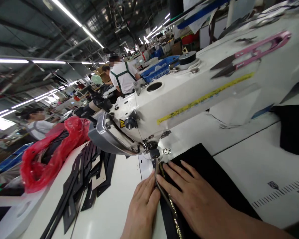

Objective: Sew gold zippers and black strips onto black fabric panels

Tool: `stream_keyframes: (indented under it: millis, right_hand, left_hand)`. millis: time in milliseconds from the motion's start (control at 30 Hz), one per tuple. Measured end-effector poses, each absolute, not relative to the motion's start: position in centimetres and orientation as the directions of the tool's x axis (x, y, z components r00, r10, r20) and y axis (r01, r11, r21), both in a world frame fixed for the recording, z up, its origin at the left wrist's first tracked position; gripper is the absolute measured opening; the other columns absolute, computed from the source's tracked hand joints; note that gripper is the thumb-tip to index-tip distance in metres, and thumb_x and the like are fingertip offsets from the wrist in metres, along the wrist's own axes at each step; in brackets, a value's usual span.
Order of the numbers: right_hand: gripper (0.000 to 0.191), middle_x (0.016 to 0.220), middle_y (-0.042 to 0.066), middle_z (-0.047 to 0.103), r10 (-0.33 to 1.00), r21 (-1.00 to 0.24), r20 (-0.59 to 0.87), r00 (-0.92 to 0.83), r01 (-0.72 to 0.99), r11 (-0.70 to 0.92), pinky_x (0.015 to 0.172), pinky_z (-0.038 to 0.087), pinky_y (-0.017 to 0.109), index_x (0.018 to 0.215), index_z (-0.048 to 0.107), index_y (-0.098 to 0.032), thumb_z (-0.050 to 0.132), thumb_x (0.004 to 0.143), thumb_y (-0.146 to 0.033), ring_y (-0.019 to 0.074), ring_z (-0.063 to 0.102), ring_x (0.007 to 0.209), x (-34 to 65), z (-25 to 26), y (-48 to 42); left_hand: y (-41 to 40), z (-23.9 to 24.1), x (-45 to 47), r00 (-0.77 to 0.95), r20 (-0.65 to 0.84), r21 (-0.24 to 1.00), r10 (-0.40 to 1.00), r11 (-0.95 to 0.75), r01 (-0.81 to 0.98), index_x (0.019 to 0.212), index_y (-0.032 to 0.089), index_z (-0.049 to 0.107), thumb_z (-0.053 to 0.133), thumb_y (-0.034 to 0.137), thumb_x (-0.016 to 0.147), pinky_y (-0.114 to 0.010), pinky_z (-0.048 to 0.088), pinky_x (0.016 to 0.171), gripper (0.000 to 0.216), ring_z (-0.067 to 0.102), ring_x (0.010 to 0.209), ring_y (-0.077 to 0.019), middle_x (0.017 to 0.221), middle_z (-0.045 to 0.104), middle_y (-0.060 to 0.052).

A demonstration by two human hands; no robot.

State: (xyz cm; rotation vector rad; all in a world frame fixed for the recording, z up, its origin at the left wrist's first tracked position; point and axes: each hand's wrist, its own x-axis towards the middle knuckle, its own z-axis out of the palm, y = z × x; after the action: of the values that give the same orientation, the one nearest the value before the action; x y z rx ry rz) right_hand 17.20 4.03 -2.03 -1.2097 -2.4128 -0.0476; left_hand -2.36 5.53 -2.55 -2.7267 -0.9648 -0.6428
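Observation:
A black fabric piece (201, 159) with a gold-toothed zipper (173, 207) lies on the sewing machine bed, its far end under the presser foot area of a white sewing machine (189, 96). My right hand (194, 196) rests flat on the fabric, fingers spread along the zipper's right side. Along the zipper's left runs a narrow dark strip (161, 191). My left hand (146, 205) is closed at that strip's edge, fingers together and thumb bent in. Both hands are just in front of the needle area, which is partly hidden.
Dark cut strips (89, 172) lie piled on the left of the table, beside a red plastic bag (52, 152). Pink-handled snips (254, 53) lie on the machine arm. A black piece (292, 127) is at the right. Co-workers (124, 76) sit farther back.

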Motion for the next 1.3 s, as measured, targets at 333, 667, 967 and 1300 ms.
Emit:
stream_keyframes:
  millis: [333, 667, 967, 1300]
  right_hand:
    - [0.042, 0.139, 0.011, 0.041, 0.790, -0.274, 0.338, -0.512, 0.749, 0.603, 0.105, 0.029, 0.052, 0.134, 0.039, -0.022, 0.031, 0.094, -0.027, 0.0268, 0.035, 0.129, 17.2, -1.8, 3.9]
    - [0.043, 0.139, 0.014, 0.040, 0.773, -0.226, 0.421, -0.475, 0.771, 0.596, 0.109, 0.027, 0.048, 0.133, 0.042, -0.013, 0.031, 0.093, -0.023, 0.0244, 0.033, 0.130, 16.8, -2.9, 3.8]
    - [0.047, 0.143, 0.011, 0.034, 0.701, -0.088, 0.426, -0.573, 0.744, 0.662, 0.107, 0.033, 0.045, 0.134, 0.041, -0.013, 0.034, 0.087, -0.015, 0.0241, 0.029, 0.132, 17.8, -2.1, 3.9]
    - [0.058, 0.140, 0.014, 0.037, 0.562, 0.149, 0.460, -0.687, 0.684, 0.714, 0.101, 0.039, 0.044, 0.140, 0.030, -0.010, 0.040, 0.082, -0.012, 0.0250, 0.032, 0.131, 18.2, -2.4, 4.5]
  left_hand:
    - [5.4, -3.4, -2.9, 0.696, 0.455, -0.015, 0.556, -0.776, 0.630, 0.113, 0.013, 0.053, 0.039, 0.013, 0.091, -0.037, 0.050, 0.092, 0.026, 0.045, 0.124, -0.0236, 0.127, 0.053, -0.016]
    - [5.4, -3.0, -2.7, 0.712, 0.421, -0.036, 0.561, -0.774, 0.632, 0.107, 0.014, 0.056, 0.037, 0.010, 0.091, -0.038, 0.051, 0.090, 0.025, 0.046, 0.121, -0.0236, 0.129, 0.051, -0.015]
    - [5.2, -2.9, -2.5, 0.699, 0.437, -0.010, 0.565, -0.774, 0.632, 0.121, 0.008, 0.048, 0.036, 0.009, 0.091, -0.039, 0.051, 0.093, 0.032, 0.047, 0.122, -0.0222, 0.128, 0.053, -0.016]
    - [4.5, -2.8, -1.0, 0.543, 0.542, 0.105, 0.641, -0.693, 0.713, 0.112, 0.011, 0.058, 0.037, 0.014, 0.092, -0.045, 0.054, 0.086, 0.029, 0.056, 0.110, -0.0279, 0.121, 0.058, -0.016]
